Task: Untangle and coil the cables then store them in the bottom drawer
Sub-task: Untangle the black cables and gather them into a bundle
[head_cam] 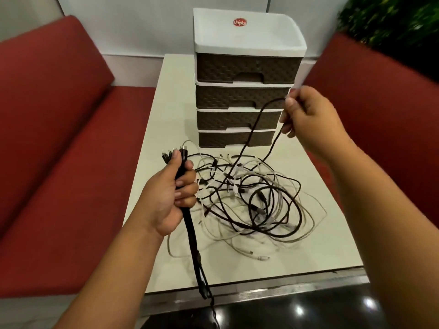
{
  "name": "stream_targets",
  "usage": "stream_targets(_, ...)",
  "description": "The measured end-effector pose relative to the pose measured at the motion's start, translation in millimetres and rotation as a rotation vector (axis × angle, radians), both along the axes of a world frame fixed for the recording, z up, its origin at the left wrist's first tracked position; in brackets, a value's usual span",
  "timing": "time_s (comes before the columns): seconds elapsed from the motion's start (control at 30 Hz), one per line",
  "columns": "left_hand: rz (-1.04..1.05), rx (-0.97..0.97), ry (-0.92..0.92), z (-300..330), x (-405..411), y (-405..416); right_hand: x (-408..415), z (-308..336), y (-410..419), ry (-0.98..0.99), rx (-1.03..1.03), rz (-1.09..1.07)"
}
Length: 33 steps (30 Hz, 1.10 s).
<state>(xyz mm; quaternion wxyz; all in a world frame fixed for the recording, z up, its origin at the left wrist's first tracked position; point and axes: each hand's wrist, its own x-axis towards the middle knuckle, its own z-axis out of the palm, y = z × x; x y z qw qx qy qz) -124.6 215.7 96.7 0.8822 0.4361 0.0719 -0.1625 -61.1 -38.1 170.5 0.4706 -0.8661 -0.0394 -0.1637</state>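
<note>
A tangle of black and white cables point(251, 200) lies on the white table point(332, 229) in front of a drawer unit point(244, 96) with several brown drawers, all closed; the bottom drawer point(235, 140) sits just behind the tangle. My left hand point(173, 195) grips a bundle of black cables point(193, 243) upright, plugs sticking out above the fist, the rest hanging down past the table's front edge. My right hand point(306, 115) is raised in front of the drawers and pinches a loop of one black cable point(249, 138) that runs down into the tangle.
Red sofa cushions point(59, 143) flank the table on the left and right. A green plant point(399, 17) stands at the back right. A dark glossy floor point(308, 309) lies below the table's front edge.
</note>
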Motion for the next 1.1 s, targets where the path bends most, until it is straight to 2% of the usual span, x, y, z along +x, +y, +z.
stream_targets(0.17,-0.022,-0.022,-0.017,2.2,3.7,6.3,4.8,60.9,4.2,-0.19,0.299,0.014)
stream_targets(0.3,-0.045,-0.026,-0.028,1.2,2.7,8.1,-2.9,75.9,-0.8,-0.327,0.332,0.114)
stream_targets(0.6,-0.066,0.039,0.019,-0.9,-6.3,-9.1,-51.1,-9.9,13.5,-0.114,0.651,0.304)
stream_targets(0.83,-0.054,0.14,0.012,-2.7,-20.2,-50.7,-96.2,-51.1,26.9,0.036,0.583,0.548)
stream_targets(1.0,0.044,0.239,0.058,-7.7,-26.8,-71.4,-118.3,-64.4,27.0,-0.039,0.333,0.647)
stream_targets(1.1,0.152,0.252,0.073,-11.2,-30.1,-81.3,-123.6,-72.3,17.1,0.031,0.239,0.731)
